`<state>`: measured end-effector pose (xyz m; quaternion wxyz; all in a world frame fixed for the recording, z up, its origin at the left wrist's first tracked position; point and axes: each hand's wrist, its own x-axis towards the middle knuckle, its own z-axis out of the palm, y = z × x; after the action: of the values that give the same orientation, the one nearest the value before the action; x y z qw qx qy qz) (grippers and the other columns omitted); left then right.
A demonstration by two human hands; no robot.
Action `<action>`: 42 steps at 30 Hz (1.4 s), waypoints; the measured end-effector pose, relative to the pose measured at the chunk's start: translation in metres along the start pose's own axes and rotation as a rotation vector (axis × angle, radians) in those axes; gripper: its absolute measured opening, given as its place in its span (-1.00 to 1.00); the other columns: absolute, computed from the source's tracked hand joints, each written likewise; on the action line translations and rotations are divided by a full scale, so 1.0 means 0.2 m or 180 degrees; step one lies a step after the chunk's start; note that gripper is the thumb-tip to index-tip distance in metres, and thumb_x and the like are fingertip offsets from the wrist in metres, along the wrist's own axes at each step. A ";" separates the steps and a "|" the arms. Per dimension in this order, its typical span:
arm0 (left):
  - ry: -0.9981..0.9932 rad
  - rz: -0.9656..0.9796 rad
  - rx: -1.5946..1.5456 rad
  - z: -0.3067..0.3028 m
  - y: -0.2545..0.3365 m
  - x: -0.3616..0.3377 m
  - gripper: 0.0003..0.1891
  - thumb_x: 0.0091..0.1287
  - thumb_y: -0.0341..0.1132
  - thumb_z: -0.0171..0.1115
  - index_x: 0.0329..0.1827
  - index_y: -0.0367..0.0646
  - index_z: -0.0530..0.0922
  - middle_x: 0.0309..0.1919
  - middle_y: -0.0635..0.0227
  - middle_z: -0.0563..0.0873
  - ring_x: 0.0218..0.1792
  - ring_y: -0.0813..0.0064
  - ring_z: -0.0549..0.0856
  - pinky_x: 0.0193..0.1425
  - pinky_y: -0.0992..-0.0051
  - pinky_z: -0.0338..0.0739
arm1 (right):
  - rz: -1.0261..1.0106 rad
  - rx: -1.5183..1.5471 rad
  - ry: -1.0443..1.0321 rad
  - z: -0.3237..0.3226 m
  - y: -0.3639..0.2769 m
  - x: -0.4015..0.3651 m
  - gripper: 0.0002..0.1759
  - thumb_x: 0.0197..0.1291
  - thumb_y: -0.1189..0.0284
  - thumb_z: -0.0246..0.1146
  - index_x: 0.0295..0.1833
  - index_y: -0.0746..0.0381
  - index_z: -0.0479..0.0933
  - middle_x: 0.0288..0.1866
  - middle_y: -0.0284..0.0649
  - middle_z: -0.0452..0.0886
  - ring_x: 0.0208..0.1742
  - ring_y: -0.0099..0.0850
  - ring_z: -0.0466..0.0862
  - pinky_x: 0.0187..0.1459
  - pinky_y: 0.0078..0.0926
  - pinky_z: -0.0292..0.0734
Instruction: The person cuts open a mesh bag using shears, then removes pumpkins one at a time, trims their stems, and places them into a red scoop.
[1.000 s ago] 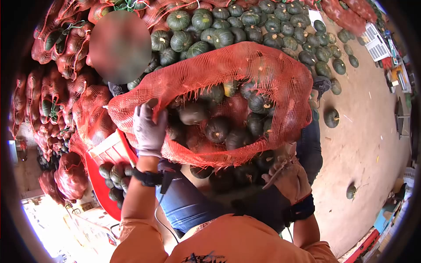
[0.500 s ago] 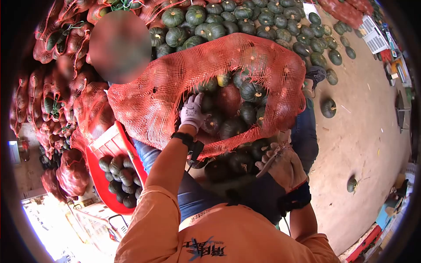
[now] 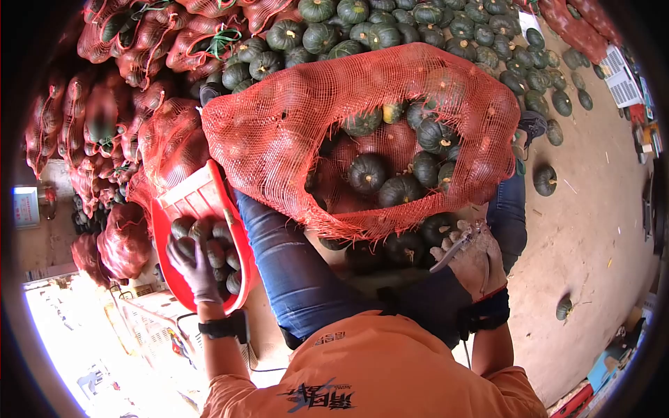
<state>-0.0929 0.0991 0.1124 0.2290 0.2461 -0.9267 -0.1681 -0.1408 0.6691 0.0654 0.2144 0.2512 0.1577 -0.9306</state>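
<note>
My left hand (image 3: 189,268), in a pale glove, is down in the red plastic tub (image 3: 242,244), its fingers curled around a small dark green pumpkin (image 3: 185,245). More dark pumpkins (image 3: 233,281) lie beside it in the tub. In my right hand (image 3: 481,254), gloved in beige, are hand clippers (image 3: 451,252), pointing left and held low near the bag's lower edge. Across the middle stretches a red mesh bag (image 3: 279,153), torn wide open. Several pumpkins show through its hole, among them one dark green pumpkin (image 3: 367,173) at the centre.
Filled mesh bags (image 3: 171,143) are stacked at the left. A heap of loose pumpkins (image 3: 383,35) spreads behind the open bag, and single ones (image 3: 545,180) lie on the floor at right. White crates (image 3: 622,76) stand far right. Beneath the bag are more pumpkins (image 3: 404,249).
My left hand has come out of the torn bag and moved left and down into the red tub. My right hand still holds the clippers in about the same place. The view has shifted slightly.
</note>
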 end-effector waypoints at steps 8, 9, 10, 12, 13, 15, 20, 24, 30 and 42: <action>-0.2956 0.2172 0.0315 1.20 1.23 -0.03 -0.07 0.20 0.08 0.47 0.61 -0.03 0.29 0.45 0.14 0.48 0.53 0.09 0.39 0.56 0.09 0.36 | -0.0189 -0.0426 -0.0034 0.06 0.02 -0.03 -0.63 0.45 0.13 0.16 0.17 0.15 0.48 0.05 -0.13 0.57 0.08 -0.19 0.53 0.35 0.14 0.32; -0.3372 0.1906 0.0767 1.32 1.28 -0.03 0.05 0.10 0.13 0.56 0.65 0.04 0.24 0.48 0.10 0.43 0.53 0.01 0.38 0.55 0.05 0.39 | -0.0180 -0.0439 -0.0016 0.06 0.03 -0.03 -0.62 0.44 0.13 0.16 0.18 0.16 0.47 0.04 -0.14 0.58 0.07 -0.19 0.54 0.35 0.14 0.32; -0.3785 0.1565 0.0849 1.39 1.27 -0.01 0.12 0.01 0.13 0.61 0.66 0.14 0.22 0.49 0.11 0.39 0.53 -0.02 0.37 0.51 -0.02 0.42 | -0.0187 -0.0452 0.0009 0.04 0.03 -0.04 -0.61 0.44 0.13 0.17 0.18 0.16 0.47 0.03 -0.14 0.58 0.06 -0.19 0.54 0.35 0.14 0.33; -0.4055 0.1280 0.1466 1.40 1.42 -0.01 0.09 -0.02 0.06 0.64 0.63 0.18 0.26 0.45 0.10 0.41 0.53 -0.01 0.36 0.42 -0.04 0.51 | -0.0237 -0.0498 0.0089 0.05 0.05 -0.01 -0.59 0.43 0.13 0.17 0.19 0.17 0.46 0.02 -0.14 0.58 0.05 -0.20 0.55 0.35 0.14 0.33; -0.3949 0.1178 0.1359 1.38 1.40 -0.04 0.07 -0.02 0.04 0.65 0.61 0.17 0.28 0.46 0.11 0.41 0.51 -0.02 0.38 0.40 -0.04 0.53 | -0.0261 -0.0531 0.0168 0.05 0.06 -0.02 -0.58 0.43 0.12 0.17 0.20 0.18 0.46 0.02 -0.13 0.57 0.06 -0.20 0.55 0.35 0.14 0.34; -0.3707 0.1027 0.1122 1.31 1.37 -0.12 0.02 -0.03 0.00 0.67 0.57 0.15 0.33 0.46 0.13 0.41 0.48 -0.02 0.42 0.34 -0.03 0.57 | -0.0218 -0.0625 0.0069 0.03 0.04 -0.01 -0.57 0.44 0.10 0.15 0.20 0.20 0.45 0.02 -0.12 0.56 0.06 -0.20 0.54 0.35 0.14 0.34; -0.3954 -0.0956 -0.2873 0.80 1.07 -0.18 -0.15 -0.05 -0.42 0.64 0.37 0.03 0.40 0.30 0.24 0.54 0.25 0.46 0.59 0.26 0.44 0.57 | 0.0021 -0.0537 0.0267 0.05 0.02 -0.01 -0.56 0.49 0.07 0.05 0.19 0.21 0.43 0.00 -0.11 0.52 0.05 -0.20 0.51 0.38 0.17 0.29; -0.2100 -0.0230 -0.4195 0.22 0.69 -0.15 -0.07 -0.06 -0.44 0.64 0.46 -0.09 0.36 0.39 0.23 0.48 0.40 0.28 0.50 0.49 0.18 0.47 | -0.0147 -0.0419 -0.0233 0.02 0.04 -0.04 -0.57 0.50 0.10 0.04 0.20 0.20 0.45 0.09 -0.04 0.51 0.14 -0.15 0.51 0.47 0.16 0.24; 0.0594 -0.0541 0.0282 -0.18 0.17 0.01 -0.17 0.26 -0.27 0.54 0.58 -0.06 0.31 0.27 0.10 0.49 0.24 0.13 0.60 0.24 0.23 0.66 | -0.0257 -0.0542 -0.0129 0.03 0.04 -0.06 -0.45 0.42 0.04 0.18 0.29 0.22 0.43 0.20 0.04 0.49 0.24 -0.12 0.48 0.47 0.19 0.25; -0.0817 -0.2197 -0.3743 1.28 1.08 -0.13 -0.53 0.46 -0.28 0.37 0.33 -0.25 0.46 0.18 0.16 0.70 0.20 0.31 0.65 0.28 0.30 0.55 | -0.0268 -0.0293 -0.0448 -0.01 0.01 -0.04 -0.49 0.35 0.08 0.29 0.23 0.18 0.48 0.15 -0.14 0.56 0.18 -0.18 0.53 0.41 0.18 0.35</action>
<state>-0.2841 0.3408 -0.0194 0.1464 0.3399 -0.5702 -0.7334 -0.1324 0.6701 0.0683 0.1970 0.1682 0.1952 -0.9459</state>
